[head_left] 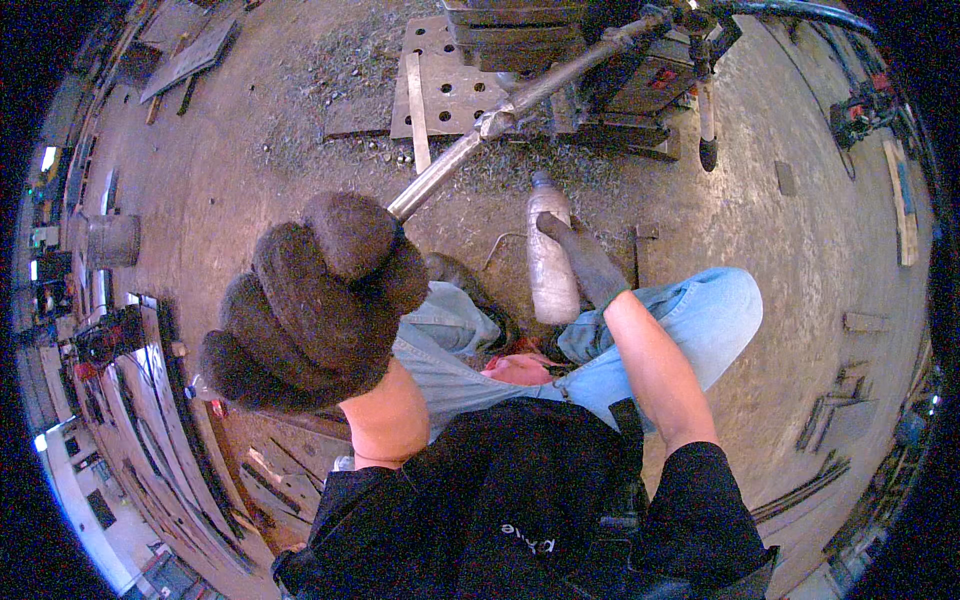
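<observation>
My left hand, in a dark work glove, is wrapped round the near end of a long metal lever. This bar slopes up and away to the right, with a collar part-way along, and meets a machine. In my gloved right hand is a plastic bottle, held nearly upright in front of my bent knees. Its contents look whitish and cloudy, and a bluish cap tops it. The fingers behind the bottle are hidden; the thumb lies across its front.
A steel plate with round holes lies beside the machine, a light strip across it. Metal shavings litter the floor there. A metal drum stands at left, above long bars. A blue hose crosses the top right.
</observation>
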